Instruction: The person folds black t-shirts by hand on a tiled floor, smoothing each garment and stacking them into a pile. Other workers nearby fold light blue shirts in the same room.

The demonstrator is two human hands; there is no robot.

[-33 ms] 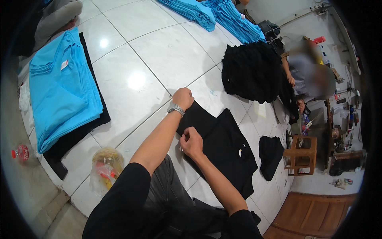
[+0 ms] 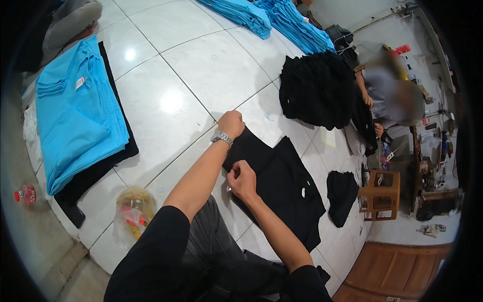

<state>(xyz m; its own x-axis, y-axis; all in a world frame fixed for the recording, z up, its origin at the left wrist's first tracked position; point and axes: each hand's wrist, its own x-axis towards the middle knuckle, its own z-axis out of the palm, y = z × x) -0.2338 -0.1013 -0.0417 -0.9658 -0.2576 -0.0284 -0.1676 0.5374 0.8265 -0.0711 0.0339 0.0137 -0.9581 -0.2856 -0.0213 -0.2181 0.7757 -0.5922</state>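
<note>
On a white tiled floor point(image 2: 186, 65), in from its right edge, a black garment point(image 2: 274, 186) lies flat, probably against creasing; its cloth matte, its outline notched. The left hand point(image 2: 231, 124) curls narrow at the garment's far corner, the right hand point(image 2: 243, 179) at its left edge; whether either pinches cloth, I cannot tell.

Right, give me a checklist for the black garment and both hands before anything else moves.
1. Black garment laid out on the tiled floor: ok.
2. Left hand at the garment's far corner: ok; fingers curled, but firmness of hold, cannot tell.
3. Right hand at the edge nearer the body: ok; whether it pinches cloth, cannot tell.
4. Garment apart from the large black pile: ok, tile shows between.
5. Blue stack apart from the garment: ok.
6. White tag fastened down: cannot tell.
</note>
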